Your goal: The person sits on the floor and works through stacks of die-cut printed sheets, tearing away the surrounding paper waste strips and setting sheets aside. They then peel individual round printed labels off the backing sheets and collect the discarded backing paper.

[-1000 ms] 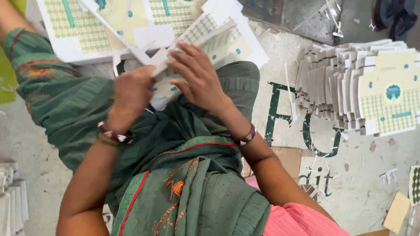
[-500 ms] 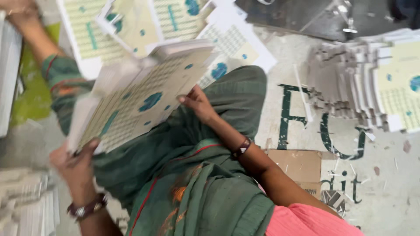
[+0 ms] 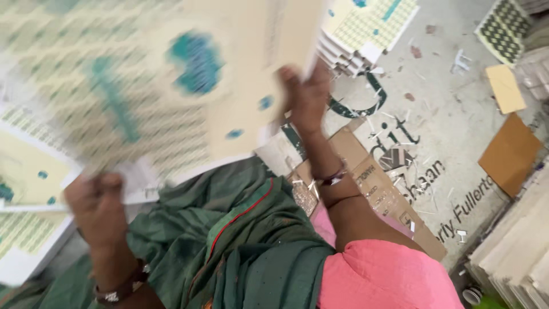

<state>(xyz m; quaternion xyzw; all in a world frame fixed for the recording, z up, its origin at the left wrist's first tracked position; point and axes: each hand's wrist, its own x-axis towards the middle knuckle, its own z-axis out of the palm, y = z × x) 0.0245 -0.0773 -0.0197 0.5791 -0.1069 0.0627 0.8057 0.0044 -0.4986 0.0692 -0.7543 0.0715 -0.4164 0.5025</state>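
A large flat printed cardboard sheet, cream with green checks and teal round marks, fills the upper left, blurred by motion. My left hand grips its lower edge at the left. My right hand holds its right edge, fingers curled behind the card. Both wrists wear dark bangles. Green cloth covers my lap below the sheet.
More printed sheets lie at the left and in a stack at top centre. Flattened brown cardboard lies under my right arm. Brown card pieces and pale stacks sit at the right on a lettered concrete floor.
The sheet has swung up and closer to the camera. My view has shifted, my right hand has moved from the lap to the sheet's right edge, and my left hand still grips it.
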